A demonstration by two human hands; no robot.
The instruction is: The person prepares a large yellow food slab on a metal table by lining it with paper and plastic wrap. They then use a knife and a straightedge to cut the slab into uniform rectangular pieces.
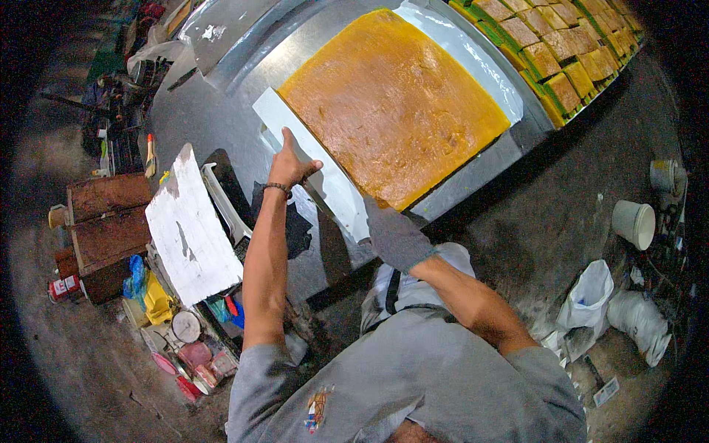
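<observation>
A large square slab of orange-brown cake [393, 111] lies on a metal work table [232, 111]. Along its left edge runs a long flat pale board [310, 160]. My bare left hand [292, 162], with a beaded bracelet at the wrist, rests on this board with thumb and a finger spread. My right hand [396, 230], in a grey knit glove, is closed at the near end of the board beside the cake's near corner; its fingertips are hidden. A narrow dark edge shows beneath my left hand, and its full shape is unclear.
Cut cake pieces in green and yellow layers [559, 50] fill a tray at the upper right. A white-topped stand [191, 232] is at the left, near brown boxes [111, 216] and a brush [150, 155]. White buckets [634, 224] and sacks [587, 299] stand on the floor at right.
</observation>
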